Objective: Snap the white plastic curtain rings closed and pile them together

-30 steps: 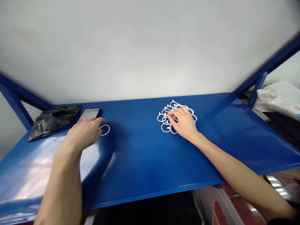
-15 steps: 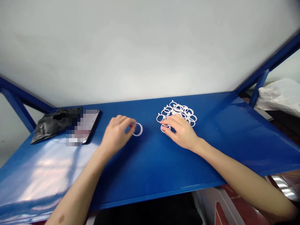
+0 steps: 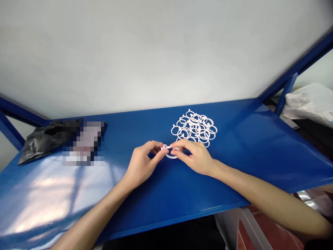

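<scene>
Between my hands is a white plastic ring (image 3: pixel 171 156) with a small loop on its rim, held just above the blue table. My left hand (image 3: pixel 144 161) pinches the ring by its small loop, thumb against fingertips. From the other side, my right hand (image 3: pixel 195 154) has thumb and fingers closed on the ring's rim; its fingers partly hide it, and I cannot tell whether a second ring is there. Just behind my right hand lies a flat pile of similar white rings (image 3: pixel 199 126), overlapping, with small knobs on their rims.
The blue table (image 3: pixel 156 201) runs up to a pale wall (image 3: pixel 161 52). At the left lie a black plastic bag (image 3: pixel 39 140) and a blurred-out flat object (image 3: pixel 87 139). Blue frame bars slope at both sides. A translucent bag (image 3: pixel 309 102) sits beyond the right edge.
My left hand has moved right with its ring, and my right hand has come away from the pile's front edge. Both hands now meet at the ring.
</scene>
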Motion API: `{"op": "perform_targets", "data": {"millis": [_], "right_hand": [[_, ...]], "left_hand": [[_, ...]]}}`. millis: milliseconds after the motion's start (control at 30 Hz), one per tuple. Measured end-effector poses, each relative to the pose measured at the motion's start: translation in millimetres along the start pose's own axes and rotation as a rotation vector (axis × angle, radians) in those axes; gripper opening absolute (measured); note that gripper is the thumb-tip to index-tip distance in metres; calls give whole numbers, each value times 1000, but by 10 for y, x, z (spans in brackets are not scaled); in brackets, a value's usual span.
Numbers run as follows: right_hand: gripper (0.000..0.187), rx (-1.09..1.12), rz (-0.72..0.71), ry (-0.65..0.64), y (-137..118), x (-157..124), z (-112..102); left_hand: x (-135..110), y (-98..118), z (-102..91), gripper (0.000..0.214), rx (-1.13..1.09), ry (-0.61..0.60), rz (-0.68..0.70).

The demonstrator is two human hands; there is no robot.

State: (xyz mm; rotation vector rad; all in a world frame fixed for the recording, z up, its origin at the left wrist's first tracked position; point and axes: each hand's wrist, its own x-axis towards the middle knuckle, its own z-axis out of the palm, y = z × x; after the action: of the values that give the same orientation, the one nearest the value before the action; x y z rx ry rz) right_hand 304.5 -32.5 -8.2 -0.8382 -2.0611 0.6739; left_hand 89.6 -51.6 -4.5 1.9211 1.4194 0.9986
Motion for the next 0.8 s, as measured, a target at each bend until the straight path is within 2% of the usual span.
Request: {"op": "perform_targets", "data": {"millis": [67,200,433,633,800], "right_hand": [[13,-3,-4,14,-10,4,2],[12,-19,-55,8,-16,-7,22],[14,-49,-153,-30,27,-57,46],[17,-121,-272,-66,73,-70,58],[16,-246,-356,-30,106,14,45]], "left_hand": [[13,8,-18,26,-139,-65,-95],[2,23,-11,22,-252,-32,-136],[-65,28,74,21,-92,46,11],[-76,-7,99,20,-15,35,153],[-16,2,60,18,0,22,135]]}}
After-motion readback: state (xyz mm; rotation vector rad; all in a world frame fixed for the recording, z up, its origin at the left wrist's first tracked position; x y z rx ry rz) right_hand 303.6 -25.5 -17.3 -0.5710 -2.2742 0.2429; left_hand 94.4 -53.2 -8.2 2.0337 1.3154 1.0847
